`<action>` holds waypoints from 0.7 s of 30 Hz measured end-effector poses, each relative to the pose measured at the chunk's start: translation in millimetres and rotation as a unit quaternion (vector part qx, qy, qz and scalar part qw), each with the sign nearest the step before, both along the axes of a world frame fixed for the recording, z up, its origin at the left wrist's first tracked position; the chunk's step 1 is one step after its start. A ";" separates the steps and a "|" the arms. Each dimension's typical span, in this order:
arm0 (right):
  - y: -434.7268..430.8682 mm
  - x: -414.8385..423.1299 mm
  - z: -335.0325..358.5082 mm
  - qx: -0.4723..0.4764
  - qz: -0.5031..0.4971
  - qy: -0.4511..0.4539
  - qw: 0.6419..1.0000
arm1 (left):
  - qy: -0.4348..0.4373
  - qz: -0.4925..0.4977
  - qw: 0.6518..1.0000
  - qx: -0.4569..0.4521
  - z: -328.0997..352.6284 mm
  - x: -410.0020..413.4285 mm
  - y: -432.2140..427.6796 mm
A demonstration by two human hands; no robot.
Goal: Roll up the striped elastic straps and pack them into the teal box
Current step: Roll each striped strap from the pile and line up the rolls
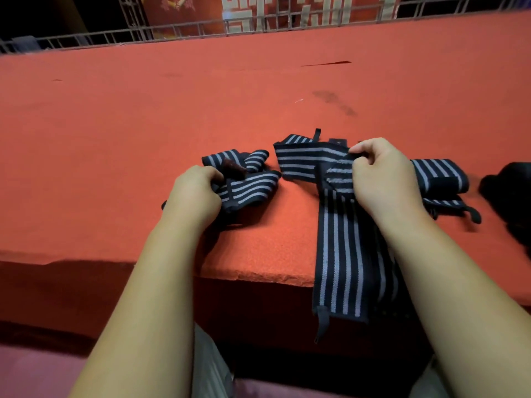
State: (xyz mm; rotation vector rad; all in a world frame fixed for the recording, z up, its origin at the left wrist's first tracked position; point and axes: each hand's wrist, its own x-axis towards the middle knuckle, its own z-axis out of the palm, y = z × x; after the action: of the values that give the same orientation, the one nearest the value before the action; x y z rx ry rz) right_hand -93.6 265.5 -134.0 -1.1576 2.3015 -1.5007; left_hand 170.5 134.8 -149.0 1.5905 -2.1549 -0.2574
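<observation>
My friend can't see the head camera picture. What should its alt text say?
On a red-covered table, the left hand grips a crumpled striped strap, and the right hand grips a long striped strap that hangs over the near edge.

Straps (339, 248): woven elastic cloth, ribbed, matt, dark with pale stripes. Bench (201, 116): covered in red felt-like cloth, matt, slightly fuzzy. Railing (184, 30): grey metal bars.

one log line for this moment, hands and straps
left hand grips bunched strap | right hand pinches long strap, its tail hanging over red table edge | teal box not in view
</observation>
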 end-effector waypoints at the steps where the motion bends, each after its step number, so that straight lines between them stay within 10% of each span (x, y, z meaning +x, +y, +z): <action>1: 2.1 -3.9 1.6 0.001 -0.002 -0.007 1.000 | 0.004 -0.001 1.000 -0.006 0.5 -2.1 1.1; 7: 11.9 -8.2 9.8 -0.075 0.052 -0.132 0.987 | 0.047 -0.119 0.985 -0.117 19.0 -29.8 29.8; 12: 17.4 -13.0 12.9 -0.125 0.095 -0.179 0.971 | 0.132 -0.299 0.944 -0.041 18.1 -71.0 59.9; 21: 37.4 -16.2 35.6 -0.191 0.198 -0.276 0.921 | 0.265 -0.329 0.902 -0.091 25.2 -99.9 82.2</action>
State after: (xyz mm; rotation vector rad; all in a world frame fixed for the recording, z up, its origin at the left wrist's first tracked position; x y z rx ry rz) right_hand -109.8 302.9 -98.4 -1.0186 1.3575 -1.8476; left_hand 70.6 217.0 -123.9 0.5436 -2.1024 -0.5966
